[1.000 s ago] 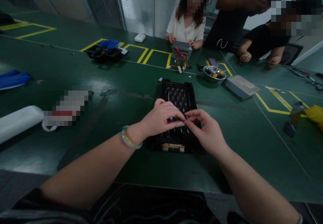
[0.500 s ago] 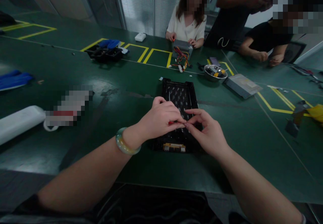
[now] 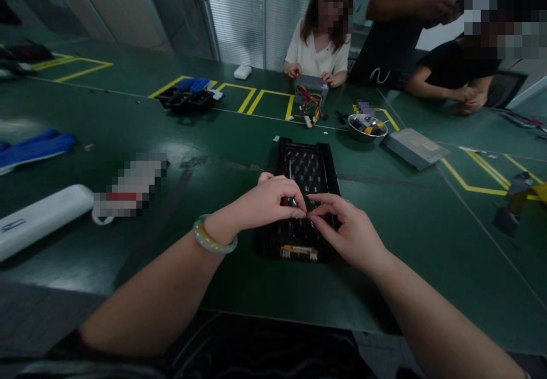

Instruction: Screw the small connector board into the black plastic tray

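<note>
- My left grip (image 3: 282,199) is closed around a slim tool (image 3: 290,202), red and dark where it shows between my fingers, with a thin shaft reaching out past my knuckles toward the far side
- My right grip (image 3: 331,219) is narrow, thumb and fingers bent in close to my left fingertips; whether they pinch anything I cannot tell, as the spot is too small
- The black panel (image 3: 308,176) lies on the green desk (image 3: 239,288) right below both my hands, its bumpy inner face upward and its raised edges around it
- At the panel's near end sits an orange-brown connector strip (image 3: 298,252)
- I have a pale green and amber bangle (image 3: 212,239) on my left wrist
- To my left are a blue glove (image 3: 40,146), a long white case (image 3: 45,219) and a pixelated item (image 3: 133,188) beside it
- Beyond the panel, toward the right, stand a metal bowl (image 3: 367,135) of small parts and, just beside it, a flat grey box (image 3: 415,148)
- Across from me a person in a white top (image 3: 318,54) has both hands at a grey metal unit (image 3: 313,86) with coloured wires (image 3: 311,105) spilling from it
- Further left, a black tray (image 3: 183,105) carries more blue cloth (image 3: 194,85)
</note>
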Tool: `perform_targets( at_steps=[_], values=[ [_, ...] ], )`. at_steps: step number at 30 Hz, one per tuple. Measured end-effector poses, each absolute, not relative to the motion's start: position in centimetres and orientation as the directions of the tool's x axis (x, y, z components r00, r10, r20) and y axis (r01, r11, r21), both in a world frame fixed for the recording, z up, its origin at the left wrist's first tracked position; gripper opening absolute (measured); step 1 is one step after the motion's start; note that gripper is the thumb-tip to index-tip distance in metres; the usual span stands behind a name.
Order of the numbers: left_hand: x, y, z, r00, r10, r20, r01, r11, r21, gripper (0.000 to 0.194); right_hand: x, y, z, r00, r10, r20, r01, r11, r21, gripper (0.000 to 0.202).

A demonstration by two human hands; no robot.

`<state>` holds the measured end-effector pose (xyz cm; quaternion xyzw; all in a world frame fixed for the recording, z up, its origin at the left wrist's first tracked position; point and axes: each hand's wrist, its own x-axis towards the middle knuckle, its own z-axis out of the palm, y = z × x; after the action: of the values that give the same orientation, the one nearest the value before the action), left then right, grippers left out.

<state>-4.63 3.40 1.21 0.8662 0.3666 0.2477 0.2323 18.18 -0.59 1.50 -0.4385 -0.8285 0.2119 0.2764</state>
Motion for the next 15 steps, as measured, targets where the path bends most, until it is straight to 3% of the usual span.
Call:
perform_targets(
  at_steps=[7,11,15],
  values=[
    [-4.8,3.9,1.0,0.564,0.79,0.242,0.453,-0.54,0.709,0.01,18.8,1.0,1.4,-0.504,0.823,0.262,0.755,0.567,-0.328,0.025],
    [-5.0,4.5,0.4,0.472,0.852,0.225,0.277,-0.386,0.88,0.018,17.8,1.4,2.3,-0.635,0.723,0.272,0.739,0.671,-0.061,0.033],
    [-5.4,5.2,-0.3,0.342,0.915,0.214,0.187,-0.29,0.939,0.022,15.5,2.2,2.6,-0.755,0.616,0.225,0.651,0.744,0.148,0.042]
  ],
)
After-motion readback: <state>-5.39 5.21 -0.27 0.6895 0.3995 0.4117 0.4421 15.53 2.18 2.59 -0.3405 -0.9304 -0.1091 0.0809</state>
